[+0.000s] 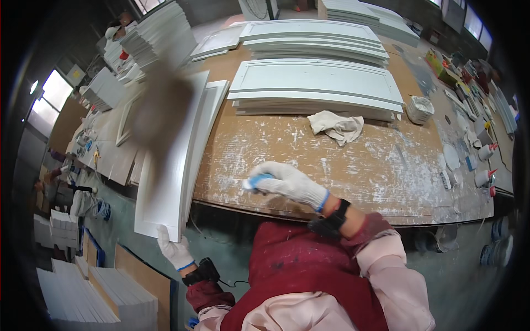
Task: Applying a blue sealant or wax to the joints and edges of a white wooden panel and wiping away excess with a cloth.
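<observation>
My right hand's fingers close around a small blue-and-white thing, held just above the worktable near its front edge; too little of it shows for me to say what it is. The right hand wears a white knitted glove with a blue cuff, its back turned up to my camera. My left hand, gloved alike, grips the near end of a long white panel, thumb on the face and the other fingers mostly hidden from me at the edge. That panel lies along the left of the worktable, its near end jutting past the front edge, with another white panel just to its right. A brown blur covers much of its far half, and I can't make out what that is. Beyond the right hand I have a crumpled cloth, then a stack of white panels and a second stack behind it. A white tub stands just right of the nearer stack.
</observation>
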Available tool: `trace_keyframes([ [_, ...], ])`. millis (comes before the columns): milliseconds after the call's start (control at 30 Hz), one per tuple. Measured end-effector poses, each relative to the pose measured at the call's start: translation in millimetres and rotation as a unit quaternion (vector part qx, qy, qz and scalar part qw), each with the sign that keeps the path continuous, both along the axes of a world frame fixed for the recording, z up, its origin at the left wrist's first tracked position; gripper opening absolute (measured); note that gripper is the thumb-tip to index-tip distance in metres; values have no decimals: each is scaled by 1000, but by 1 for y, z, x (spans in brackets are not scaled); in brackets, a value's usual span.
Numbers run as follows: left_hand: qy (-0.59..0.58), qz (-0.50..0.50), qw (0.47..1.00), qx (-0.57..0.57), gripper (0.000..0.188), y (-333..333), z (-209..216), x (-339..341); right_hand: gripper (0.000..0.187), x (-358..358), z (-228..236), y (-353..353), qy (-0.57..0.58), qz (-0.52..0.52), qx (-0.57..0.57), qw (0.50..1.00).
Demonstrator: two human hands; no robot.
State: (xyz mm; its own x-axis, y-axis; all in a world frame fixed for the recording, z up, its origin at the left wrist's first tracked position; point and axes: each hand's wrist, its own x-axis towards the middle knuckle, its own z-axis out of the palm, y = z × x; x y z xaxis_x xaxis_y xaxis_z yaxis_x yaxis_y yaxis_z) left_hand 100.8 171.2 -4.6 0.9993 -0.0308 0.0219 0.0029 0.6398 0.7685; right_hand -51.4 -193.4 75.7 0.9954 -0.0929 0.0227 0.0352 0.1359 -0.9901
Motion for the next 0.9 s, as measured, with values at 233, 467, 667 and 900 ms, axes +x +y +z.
trace_keyframes([
  [233,111,-27,989,88,51,35,-35,43,26,-145,-35,-83,114,-317,95,937],
  [467,139,71,599,786,66,-1,107,48,55,-255,-47,-166,332,-485,-481,650],
  [667,-134,-72,849,506,46,-203,123,70,68,-225,-39,-234,249,-493,-577,601],
  [900,-393,-145,632,651,75,-420,53,212,59,-127,-7,-355,328,-507,-470,643],
])
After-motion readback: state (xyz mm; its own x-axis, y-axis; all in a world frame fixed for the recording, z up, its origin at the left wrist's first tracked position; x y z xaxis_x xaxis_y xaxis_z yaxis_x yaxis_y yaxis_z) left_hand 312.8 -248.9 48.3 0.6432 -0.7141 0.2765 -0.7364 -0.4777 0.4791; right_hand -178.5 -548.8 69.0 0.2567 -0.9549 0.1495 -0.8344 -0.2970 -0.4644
